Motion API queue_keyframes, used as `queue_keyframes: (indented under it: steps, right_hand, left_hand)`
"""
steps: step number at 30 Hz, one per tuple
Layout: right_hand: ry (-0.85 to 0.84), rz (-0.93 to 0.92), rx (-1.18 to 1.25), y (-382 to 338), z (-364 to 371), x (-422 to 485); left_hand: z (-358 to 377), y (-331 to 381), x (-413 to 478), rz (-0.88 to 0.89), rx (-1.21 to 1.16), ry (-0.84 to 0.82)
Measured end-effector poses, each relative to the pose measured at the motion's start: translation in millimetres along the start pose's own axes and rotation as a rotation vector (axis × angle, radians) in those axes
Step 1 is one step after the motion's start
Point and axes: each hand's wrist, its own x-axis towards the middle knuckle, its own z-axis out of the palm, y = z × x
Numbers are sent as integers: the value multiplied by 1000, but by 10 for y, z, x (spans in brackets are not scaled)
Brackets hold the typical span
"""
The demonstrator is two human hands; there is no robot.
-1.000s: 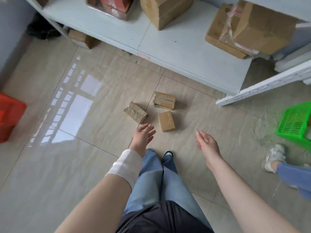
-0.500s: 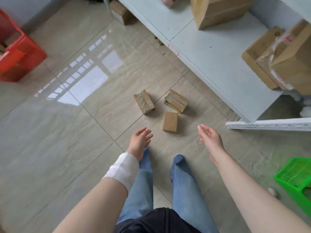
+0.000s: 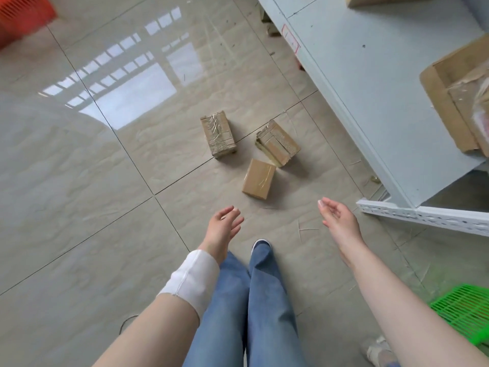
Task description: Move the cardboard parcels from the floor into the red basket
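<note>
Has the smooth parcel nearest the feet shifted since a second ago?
No. The smooth parcel stays on the shelf side of the tile joint; only the camera swung.

A: What's the floor like?
B: Large glossy beige tiles (image 3: 79, 207) with thin dark grout lines and a faint marbled grain.
A: And the light?
B: Daylight. A barred window shows as a bright reflection (image 3: 132, 83) on the tiles at upper left.
A: Any furniture?
B: A pale grey metal shelf (image 3: 370, 88) runs along the right side, and its white perforated rail (image 3: 423, 217) juts out at the near end. A green plastic basket (image 3: 460, 311) sits at the lower right edge, partly out of view.
</note>
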Motion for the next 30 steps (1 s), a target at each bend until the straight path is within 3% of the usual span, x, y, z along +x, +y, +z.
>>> queue_keyframes:
  steps: [7, 18, 30]
  right_hand:
    - [-34, 48, 77, 869, 595, 796]
    - [-105, 62, 213, 2196, 1825, 2976]
    - [-69, -97, 512, 2525, 2221, 3494]
  left_hand:
    - [-192, -294, 1137, 73, 89, -17]
    - [183, -868, 3699, 243, 470, -195]
    - [181, -1107, 4378, 443, 410, -289]
